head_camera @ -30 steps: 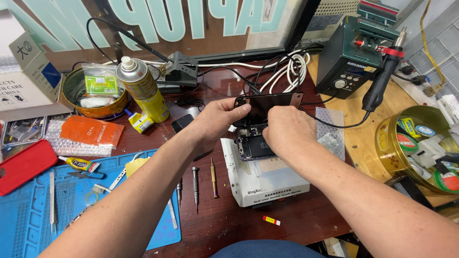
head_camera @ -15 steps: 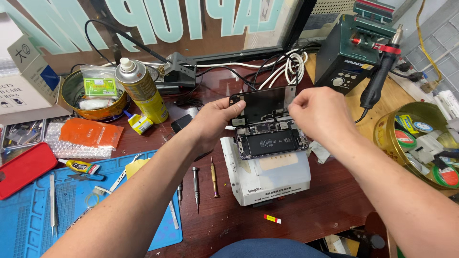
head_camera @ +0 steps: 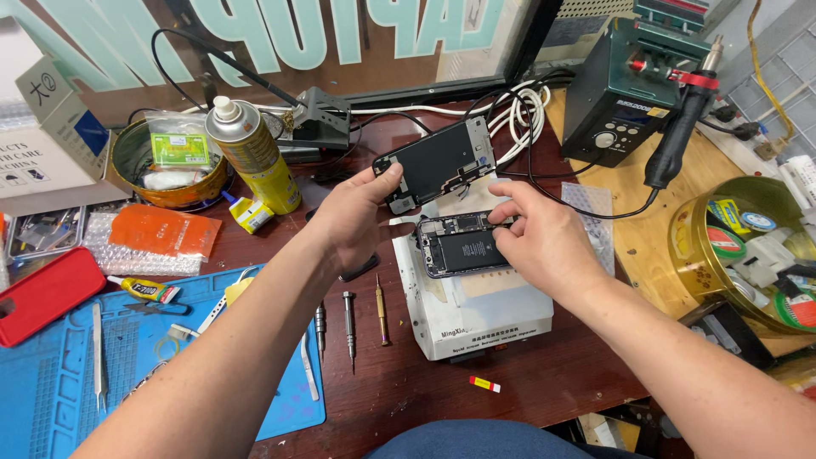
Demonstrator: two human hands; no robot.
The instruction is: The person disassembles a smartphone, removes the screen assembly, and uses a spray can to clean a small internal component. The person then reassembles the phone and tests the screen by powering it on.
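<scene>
An opened phone body (head_camera: pixel 466 247) with its black battery showing lies on a white heating plate (head_camera: pixel 476 308) in the middle of the bench. My left hand (head_camera: pixel 355 219) holds the detached black phone screen (head_camera: pixel 435 161) tilted up behind the body, still close to its upper edge. My right hand (head_camera: pixel 542 242) rests on the right end of the phone body, fingertips touching its top right corner.
Three small screwdrivers (head_camera: pixel 348 323) lie left of the plate, beside a blue work mat (head_camera: pixel 76 382) with tweezers and a glue tube. A yellow spray can (head_camera: pixel 251 153), round tins (head_camera: pixel 166 174), a red case (head_camera: pixel 47 293) and a green soldering station (head_camera: pixel 627 89) with its handpiece surround the work.
The screen has been lifted off the phone body and swung up and back in my left hand. My right hand has dropped from the screen's edge to the body's right end.
</scene>
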